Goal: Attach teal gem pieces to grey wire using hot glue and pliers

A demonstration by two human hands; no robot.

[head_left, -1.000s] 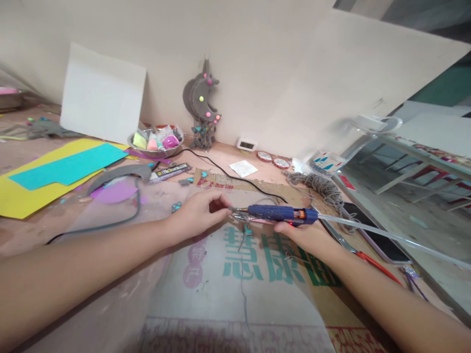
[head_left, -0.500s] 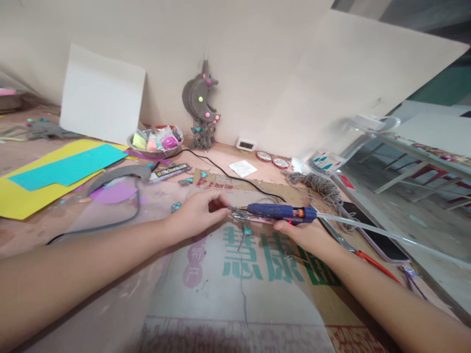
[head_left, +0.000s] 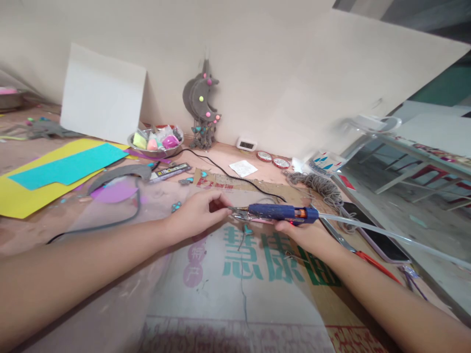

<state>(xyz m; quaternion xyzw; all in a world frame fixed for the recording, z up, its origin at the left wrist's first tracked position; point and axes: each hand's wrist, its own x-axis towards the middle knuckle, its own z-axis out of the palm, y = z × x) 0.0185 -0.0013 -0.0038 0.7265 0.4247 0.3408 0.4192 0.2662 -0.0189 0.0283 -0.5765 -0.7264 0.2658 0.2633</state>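
Note:
My right hand (head_left: 300,233) is wrapped round a blue hot glue gun (head_left: 274,212) with a long clear glue stick (head_left: 371,230) coming out of its back end. A small red light glows near its grip. The gun's nozzle points left and meets the fingertips of my left hand (head_left: 204,211), which pinch a small grey piece (head_left: 234,210), partly hidden by the fingers and nozzle. Below it hang or lie a grey string (head_left: 243,284) and a small teal piece (head_left: 246,229), over a translucent sheet (head_left: 206,299) on printed cardboard.
Scissors (head_left: 375,266), a phone (head_left: 379,235) and a grey yarn bundle (head_left: 324,189) lie at right. A bowl (head_left: 156,149) of bagged clay stands behind. Yellow (head_left: 22,203) and blue sheets (head_left: 69,166) lie left. A grey moon ornament (head_left: 202,100) leans against the wall. A black cord (head_left: 228,174) crosses behind.
Almost nothing differs. Both hands and the glue gun hold nearly the same pose, with only a very slight shift of the view.

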